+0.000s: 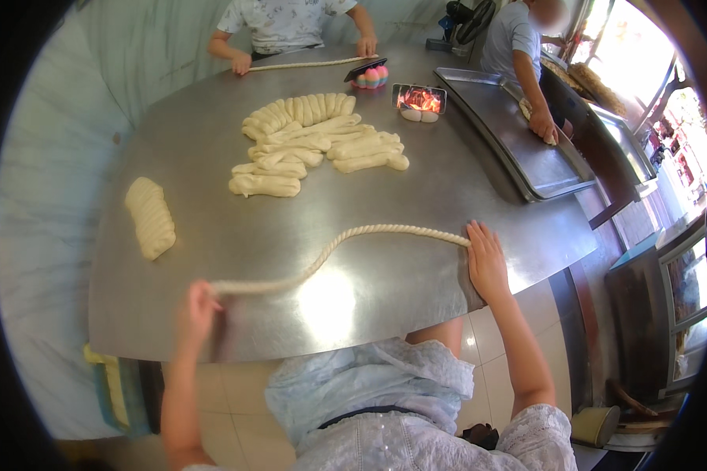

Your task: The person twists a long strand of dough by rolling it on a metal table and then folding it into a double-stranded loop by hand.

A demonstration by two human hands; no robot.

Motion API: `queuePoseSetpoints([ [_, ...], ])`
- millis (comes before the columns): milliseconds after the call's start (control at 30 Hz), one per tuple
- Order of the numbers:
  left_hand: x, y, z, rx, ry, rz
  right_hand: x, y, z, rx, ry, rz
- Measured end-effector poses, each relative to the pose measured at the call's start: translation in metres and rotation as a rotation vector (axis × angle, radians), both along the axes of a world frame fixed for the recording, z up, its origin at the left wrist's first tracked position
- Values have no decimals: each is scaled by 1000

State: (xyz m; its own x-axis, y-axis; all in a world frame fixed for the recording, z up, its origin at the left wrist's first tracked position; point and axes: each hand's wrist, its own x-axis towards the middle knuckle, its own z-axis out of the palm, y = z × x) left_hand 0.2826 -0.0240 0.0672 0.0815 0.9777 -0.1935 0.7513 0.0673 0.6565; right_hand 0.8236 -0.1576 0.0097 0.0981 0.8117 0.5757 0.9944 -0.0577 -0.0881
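A long twisted rope of dough [330, 247] lies in an S-curve across the steel table [212, 235]. Its left end is pinched in my left hand [197, 315], which is blurred and lifted near the table's front edge. My right hand [486, 259] lies flat, fingers extended, against the rope's right end. Beyond the rope sits a pile of thick dough strips [306, 138], some laid side by side. Another ridged dough piece [151, 218] rests alone at the left.
Steel trays [518, 135] are stacked at the right, where a co-worker [509, 41] reaches in. Across the table another person [283, 23] holds a thin dough rope [312, 63]. Two propped phones, one lit [418, 99], stand behind the pile. A marble wall borders the left.
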Motion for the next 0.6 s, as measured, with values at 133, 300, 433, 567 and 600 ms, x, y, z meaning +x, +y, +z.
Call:
queuePoseSetpoints([
  [133, -48, 58, -91, 620, 387, 38, -14, -20, -2, -238, 145, 52],
  [300, -20, 36, -63, 534, 224, 12, -73, -70, -38, -247, 57, -40],
  [433, -21, 100, -40, 264, 253, 129, 15, 30, -34, -120, 92, -427],
  [567, -12, 83, -94, 628, 538, 117, 23, 63, -11, -77, 135, -383],
  [600, 1, 52, -92, 556, 489, 32, 21, 54, -12, -108, 165, -293],
])
